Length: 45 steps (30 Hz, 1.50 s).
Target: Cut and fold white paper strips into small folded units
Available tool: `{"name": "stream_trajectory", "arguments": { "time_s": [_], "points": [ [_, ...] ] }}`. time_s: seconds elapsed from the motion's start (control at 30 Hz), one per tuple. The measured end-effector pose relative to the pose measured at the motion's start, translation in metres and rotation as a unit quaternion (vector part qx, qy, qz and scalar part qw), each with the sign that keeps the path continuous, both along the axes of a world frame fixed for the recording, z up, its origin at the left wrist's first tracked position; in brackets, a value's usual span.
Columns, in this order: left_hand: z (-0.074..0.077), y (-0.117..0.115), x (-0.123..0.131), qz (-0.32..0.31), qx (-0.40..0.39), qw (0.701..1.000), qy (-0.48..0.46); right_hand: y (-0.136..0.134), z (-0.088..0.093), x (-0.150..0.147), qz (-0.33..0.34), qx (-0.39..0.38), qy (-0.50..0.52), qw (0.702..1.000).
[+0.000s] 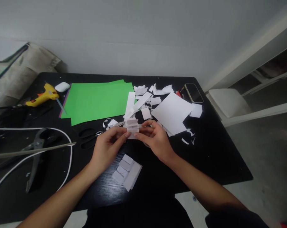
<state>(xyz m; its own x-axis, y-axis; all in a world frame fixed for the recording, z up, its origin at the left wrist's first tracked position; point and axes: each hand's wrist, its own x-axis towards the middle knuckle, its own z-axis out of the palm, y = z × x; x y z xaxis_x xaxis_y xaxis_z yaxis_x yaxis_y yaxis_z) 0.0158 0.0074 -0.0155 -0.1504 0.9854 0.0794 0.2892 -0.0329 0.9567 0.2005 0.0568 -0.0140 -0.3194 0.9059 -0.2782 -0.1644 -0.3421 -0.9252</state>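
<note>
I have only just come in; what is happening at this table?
A person holds a small folded paper between the left hand and the right hand, above the black table. More paper pieces lie nearer the body. Beyond the hands are white scraps and green sheets; the glue gun lies to the left, not in hand.

– Condition of the arms?
– Left forearm [71,188] bare, reaching up from the lower left; right forearm [198,177] bare, from the lower right. Both slant inward.
– And the hands?
– Left hand [107,144] and right hand [159,141] face each other, fingers bent, both in a pinching grip. Thumbs [122,140] lie on the near side, tips pointing together, a small gap between.
</note>
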Motion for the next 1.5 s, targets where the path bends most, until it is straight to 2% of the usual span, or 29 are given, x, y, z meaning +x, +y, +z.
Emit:
{"name": "stream_trajectory", "arguments": {
  "time_s": [0.07,0.13,0.27,0.33,0.47,0.67,0.77,0.9,1.1,1.23,1.37,1.5],
  "points": [
    [-0.001,0.0,0.0,-0.007,0.017,1.0,0.02,0.003,-0.002,0.0,0.036,-0.023,0.014,0.999],
    [-0.002,0.0,0.001,-0.016,0.025,0.999,0.031,0.004,-0.004,0.0,0.059,-0.005,0.016,0.998],
    [-0.003,0.0,0.003,-0.034,0.009,0.999,-0.021,0.003,-0.01,-0.002,0.036,0.08,-0.017,0.996],
    [-0.003,0.0,0.004,-0.03,-0.013,0.998,-0.054,0.001,-0.011,-0.003,0.03,0.1,-0.029,0.994],
    [-0.002,0.001,0.006,0.0,-0.046,0.996,-0.071,0.0,-0.01,-0.003,0.051,0.091,-0.042,0.994],
    [-0.001,0.003,0.005,0.0,-0.076,0.993,-0.095,0.003,-0.006,0.0,0.119,0.051,-0.053,0.99],
    [0.003,0.006,0.004,-0.028,-0.105,0.987,-0.118,0.005,-0.007,0.001,0.128,0.037,-0.056,0.989],
    [0.004,0.008,0.002,-0.068,-0.1,0.979,-0.167,0.005,-0.009,0.002,0.138,0.053,-0.084,0.985],
    [-0.001,0.01,0.0,-0.03,-0.11,0.978,-0.173,0.002,-0.002,0.004,0.147,0.127,-0.137,0.971],
    [0.0,0.011,-0.003,-0.024,-0.12,0.976,-0.179,0.001,0.001,0.005,0.147,0.121,-0.125,0.974],
    [0.0,0.01,0.0,-0.013,-0.089,0.982,-0.165,0.002,0.0,0.004,0.14,0.126,-0.114,0.975],
    [0.0,0.01,-0.001,0.003,-0.055,0.98,-0.193,0.001,0.005,0.006,0.161,0.165,-0.144,0.962]
  ]
}}
